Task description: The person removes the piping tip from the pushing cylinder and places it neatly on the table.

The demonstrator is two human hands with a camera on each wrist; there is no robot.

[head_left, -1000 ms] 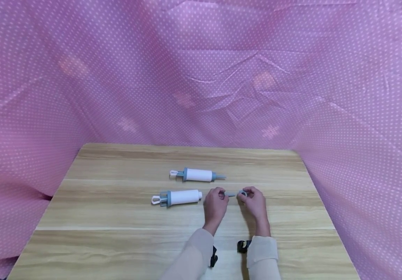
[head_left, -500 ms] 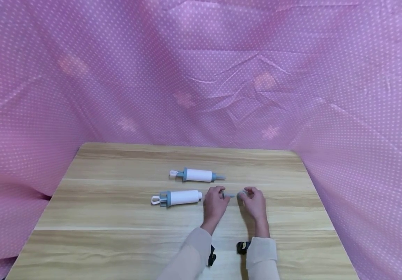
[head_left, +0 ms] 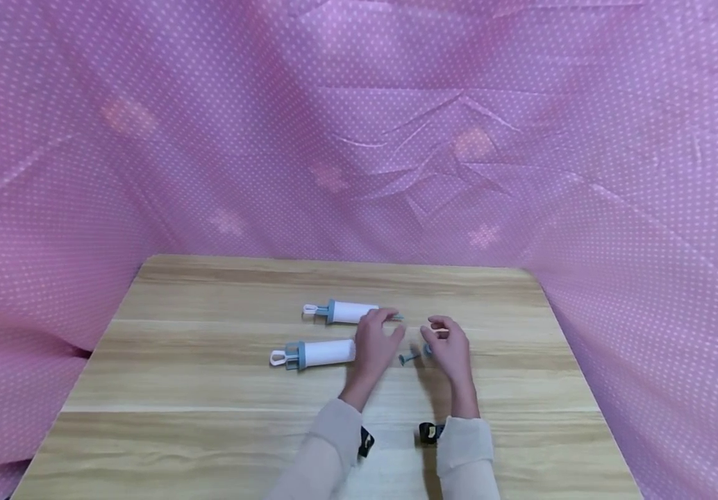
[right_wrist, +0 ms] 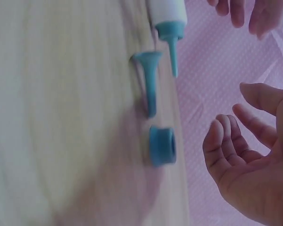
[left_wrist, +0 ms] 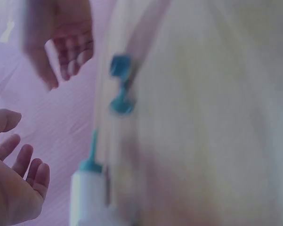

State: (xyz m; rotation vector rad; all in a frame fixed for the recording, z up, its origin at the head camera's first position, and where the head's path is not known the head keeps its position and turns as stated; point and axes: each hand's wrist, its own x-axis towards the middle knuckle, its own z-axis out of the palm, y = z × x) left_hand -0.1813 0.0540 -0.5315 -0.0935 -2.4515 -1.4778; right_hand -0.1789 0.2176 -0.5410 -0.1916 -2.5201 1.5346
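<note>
Left hand (head_left: 371,345) and right hand (head_left: 451,349) now up off nozzle (right_wrist: 150,84) and ring (right_wrist: 163,146); both empty, fingers loose. Nozzle on table (head_left: 209,451) between the 2, axis roughly left-right, wide end leftward, tip toward ring. Ring nearer right hand.

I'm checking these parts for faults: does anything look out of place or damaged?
Yes: a teal nozzle and a teal collar lie loose on the tabletop, whereas the farther white syringe has both fitted. I see no spill or damage.
</note>
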